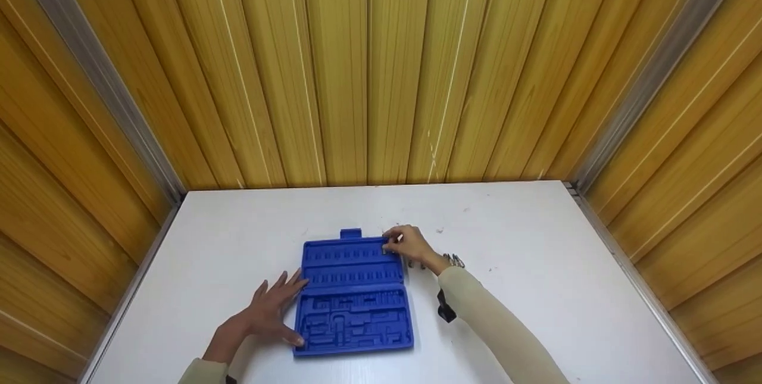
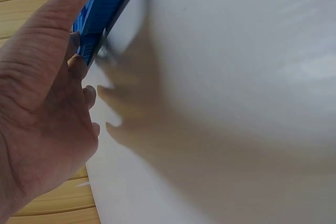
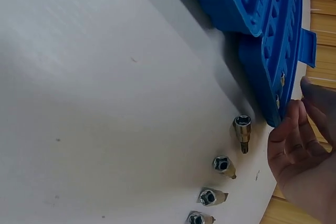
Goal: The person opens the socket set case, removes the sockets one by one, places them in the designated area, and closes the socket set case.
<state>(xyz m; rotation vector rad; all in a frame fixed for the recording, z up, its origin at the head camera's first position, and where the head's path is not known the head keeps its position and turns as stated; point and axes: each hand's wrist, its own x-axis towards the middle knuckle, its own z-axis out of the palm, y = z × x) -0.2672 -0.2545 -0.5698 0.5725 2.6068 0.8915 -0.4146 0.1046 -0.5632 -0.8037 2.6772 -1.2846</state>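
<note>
An opened blue plastic tool case [image 1: 355,289] lies on the white table, its moulded slots facing up. My left hand [image 1: 268,312] spreads along the case's left side, thumb at the lower left corner and fingertips at the left edge near the hinge. At the far right corner, my right hand [image 1: 411,244] pinches a small metal bit socket [image 1: 384,249] over the upper row of slots; the fingertips partly hide it. In the right wrist view, metal glints [image 3: 282,80] in the case's slots beside the right hand [image 3: 307,140].
Several metal bit sockets [image 3: 242,129] stand or lie on the table right of the case, partly behind the right forearm in the head view. A latch tab [image 1: 350,233] sticks out from the case's far edge. Yellow wood-patterned walls [image 1: 393,74] border the white table [image 1: 512,229].
</note>
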